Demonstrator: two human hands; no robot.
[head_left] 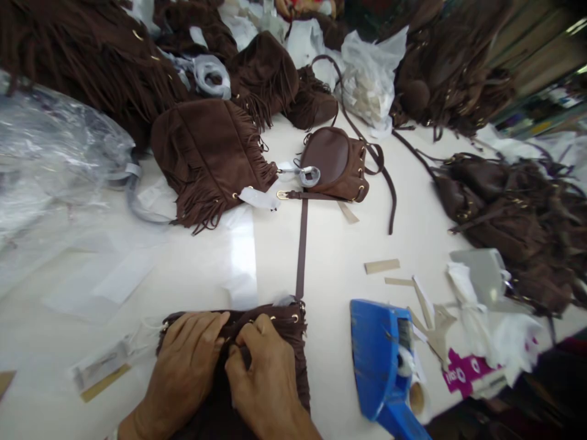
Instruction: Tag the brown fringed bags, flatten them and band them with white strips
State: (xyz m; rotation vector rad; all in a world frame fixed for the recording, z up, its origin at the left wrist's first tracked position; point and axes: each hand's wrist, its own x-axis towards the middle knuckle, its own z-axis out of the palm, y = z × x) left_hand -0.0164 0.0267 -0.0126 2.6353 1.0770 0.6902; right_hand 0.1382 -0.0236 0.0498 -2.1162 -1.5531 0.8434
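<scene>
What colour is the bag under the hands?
The bag is dark brown; the head view shows it best.

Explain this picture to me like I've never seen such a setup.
There is no machine here: one camera, worn on a person's head, looks forward and down at their bare hands. The left hand lies over a dark brown fringed bag. The right hand curls its fingers against it near the eyelets; exactly what they pinch is hidden. On the white table are more brown bags, clear plastic and, to the right, a blue tool.
</scene>
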